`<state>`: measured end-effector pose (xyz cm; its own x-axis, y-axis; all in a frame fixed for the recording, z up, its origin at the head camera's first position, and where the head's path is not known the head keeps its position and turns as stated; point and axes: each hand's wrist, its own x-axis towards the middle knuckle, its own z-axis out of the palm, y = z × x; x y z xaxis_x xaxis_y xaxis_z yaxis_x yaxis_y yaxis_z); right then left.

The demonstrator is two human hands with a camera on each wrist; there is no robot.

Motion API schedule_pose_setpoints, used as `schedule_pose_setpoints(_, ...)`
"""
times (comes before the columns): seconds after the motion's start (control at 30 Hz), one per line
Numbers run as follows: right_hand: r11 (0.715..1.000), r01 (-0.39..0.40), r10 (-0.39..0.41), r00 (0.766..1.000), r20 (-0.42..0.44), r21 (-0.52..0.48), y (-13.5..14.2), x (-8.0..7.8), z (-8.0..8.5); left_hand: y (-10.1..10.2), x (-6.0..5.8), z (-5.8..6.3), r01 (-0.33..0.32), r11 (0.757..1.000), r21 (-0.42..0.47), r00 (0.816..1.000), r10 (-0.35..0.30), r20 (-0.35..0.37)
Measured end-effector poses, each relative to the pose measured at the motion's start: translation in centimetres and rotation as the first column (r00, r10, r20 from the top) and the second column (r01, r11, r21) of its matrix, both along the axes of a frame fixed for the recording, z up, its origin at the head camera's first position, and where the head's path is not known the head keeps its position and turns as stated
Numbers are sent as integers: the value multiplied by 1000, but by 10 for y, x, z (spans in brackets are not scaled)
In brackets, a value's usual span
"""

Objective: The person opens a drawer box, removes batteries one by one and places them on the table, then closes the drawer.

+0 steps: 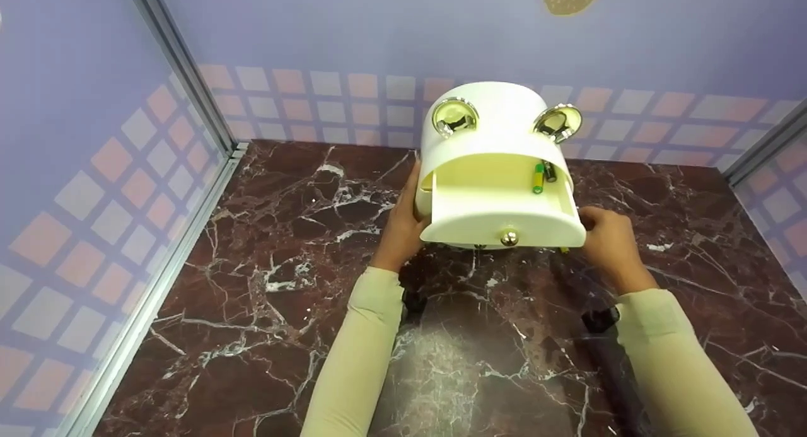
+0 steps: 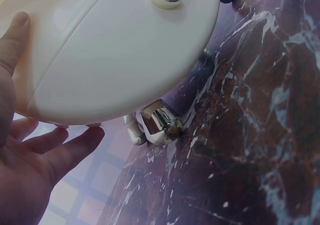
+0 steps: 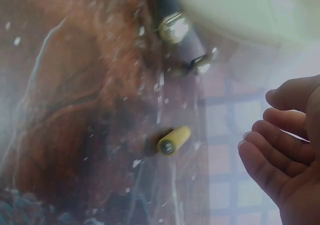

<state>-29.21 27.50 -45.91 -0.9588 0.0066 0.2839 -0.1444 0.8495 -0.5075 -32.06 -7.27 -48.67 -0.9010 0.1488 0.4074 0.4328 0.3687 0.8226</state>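
A white rounded drawer box with shiny gold ears is tilted with its drawer pulled out. Inside the drawer lie a green-and-yellow battery and a dark battery. My left hand grips the box's left side; the left wrist view shows the thumb on one face and fingertips along its curved edge. Beside the drawer's right end is my right hand. In the right wrist view its fingers are loosely bent, with nothing held and a gap to the box. A yellow battery lies on the table below.
Shiny metal feet show under the box. The dark red marbled tabletop extends around it. A tiled-pattern wall stands close behind, and a side panel with a metal rail runs along the left.
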Motion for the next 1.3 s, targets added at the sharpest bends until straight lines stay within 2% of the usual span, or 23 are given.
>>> schedule_pose_setpoints(0.27, 999, -20, 21, 1000, 5, -46, -3, 8, 16, 0, 0, 0, -1, 1000, 9, 1000, 1, -11)
schedule_pose_setpoints(0.7, 999, -9, 7, 998, -55, -32, -7, 19, 34, 1, -1, 0, 4, 1000, 14, 1000, -4, -1)
schedule_pose_setpoints(1.1, 995, -45, 26, 982, -189, -94, -15, 31, 54, 1, -1, -2, 12, 1000, 25, 1000, -12, -16)
schedule_pose_setpoints(1.3, 990, -66, 29, 957, -289, -121, -20, 36, 62, 1, -2, -2, 6, 1000, 21, 1000, -6, -21)
